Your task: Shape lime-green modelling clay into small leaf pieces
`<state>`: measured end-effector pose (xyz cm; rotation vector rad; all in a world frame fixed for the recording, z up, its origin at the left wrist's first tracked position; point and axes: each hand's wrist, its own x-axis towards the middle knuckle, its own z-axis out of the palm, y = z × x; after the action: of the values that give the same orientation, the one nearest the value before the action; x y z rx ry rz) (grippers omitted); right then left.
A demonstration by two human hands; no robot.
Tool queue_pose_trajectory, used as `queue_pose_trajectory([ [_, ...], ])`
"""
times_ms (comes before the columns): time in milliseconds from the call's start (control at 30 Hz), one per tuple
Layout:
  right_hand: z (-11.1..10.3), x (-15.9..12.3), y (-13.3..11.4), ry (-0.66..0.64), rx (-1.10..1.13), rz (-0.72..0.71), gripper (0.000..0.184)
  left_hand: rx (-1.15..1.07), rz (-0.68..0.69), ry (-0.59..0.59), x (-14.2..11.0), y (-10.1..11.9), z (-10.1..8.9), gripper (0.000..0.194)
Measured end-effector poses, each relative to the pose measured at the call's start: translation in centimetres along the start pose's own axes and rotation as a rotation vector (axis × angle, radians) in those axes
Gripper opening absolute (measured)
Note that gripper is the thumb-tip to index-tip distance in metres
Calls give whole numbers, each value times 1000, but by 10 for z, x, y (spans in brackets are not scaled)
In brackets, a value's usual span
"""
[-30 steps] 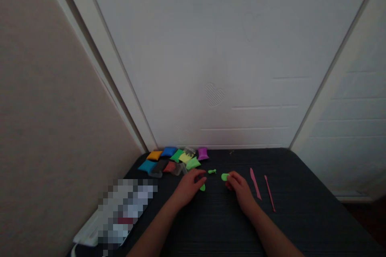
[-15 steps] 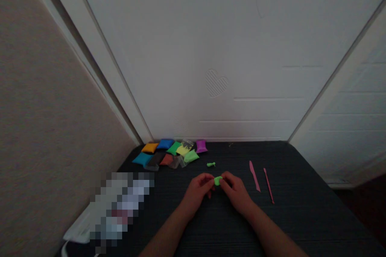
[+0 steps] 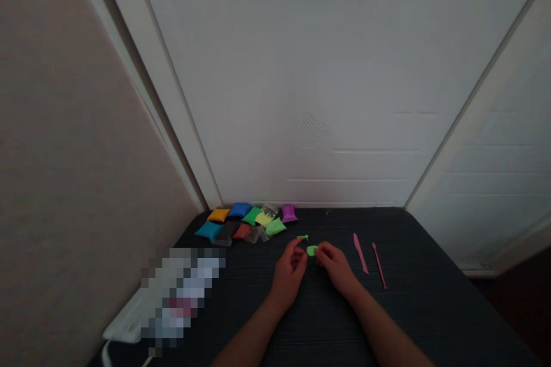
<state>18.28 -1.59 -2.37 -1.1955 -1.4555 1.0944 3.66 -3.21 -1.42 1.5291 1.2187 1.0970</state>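
A flat, roundish piece of light green modelling clay [image 3: 311, 250] is pinched between the thumb and fingers of my right hand [image 3: 334, 265], just above the dark table. My left hand [image 3: 289, 275] is beside the clay on its left, fingers apart and curved, with nothing visibly held. Its index finger points forward, close to a small light green clay bit [image 3: 303, 237] that lies beyond the hands; whether the fingertip touches it I cannot tell. To the right of my right hand lie a pink plastic clay knife [image 3: 360, 253] and a thin pink modelling tool [image 3: 379, 265].
Several coloured clay packets, among them a blue one [image 3: 240, 210], a purple one [image 3: 289, 213] and a light green one [image 3: 276, 226], lie at the back left of the black table [image 3: 413, 309]. A blurred-out item [image 3: 185, 292] sits at the left edge. A white wall panel stands behind.
My left hand has let go of the clay piece and opened, its index finger moving toward the small bit. The clay stays in my right hand, flatter side showing. The view has shifted slightly.
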Motion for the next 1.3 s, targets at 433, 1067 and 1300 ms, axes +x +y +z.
queue_pose_trajectory([
  [433, 13, -55, -15, 219, -52, -68, 32, 402, 254, 135, -61, 20, 3, 35],
  [1067, 31, -119, -24, 83, -124, -59, 26, 57, 60, 52, -98, -4, -2, 23],
  [1300, 29, -91, -30, -22, -75, -8, 30, -180, -111, 24, -67, 7, -5, 22],
])
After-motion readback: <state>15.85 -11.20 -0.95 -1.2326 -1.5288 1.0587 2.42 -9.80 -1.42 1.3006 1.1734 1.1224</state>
